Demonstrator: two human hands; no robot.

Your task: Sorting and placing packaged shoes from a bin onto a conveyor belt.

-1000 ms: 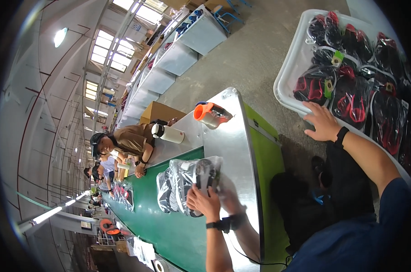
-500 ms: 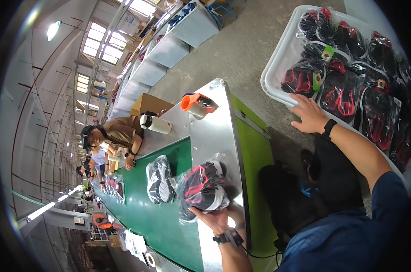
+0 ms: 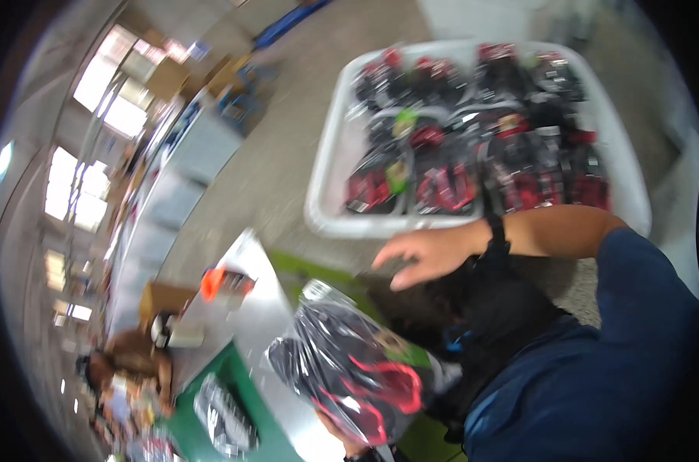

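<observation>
My left hand [image 3: 343, 440], mostly hidden, is closed under a clear-bagged pair of black and red shoes [image 3: 357, 362]. It holds the shoes up at the near edge of the metal table end [image 3: 249, 266]. My right hand [image 3: 434, 250] has its fingers apart and holds nothing. It hovers just on the near side of a white plastic bin [image 3: 318, 204]. In the bin lie rows of bagged black and red shoes [image 3: 445, 181], some with green tags.
Another bagged pair of shoes [image 3: 224, 416] lies on the green belt [image 3: 268, 435]. An orange-rimmed container [image 3: 224, 283] and a white bottle [image 3: 186, 334] stand on the table. A person in a brown shirt [image 3: 134, 354] is beside it. Pale bins [image 3: 199, 150] line the far side.
The view has swung right toward the bin. My left hand has lifted the bagged shoes off the table and brought them nearer. My right hand has come off the bin's rim.
</observation>
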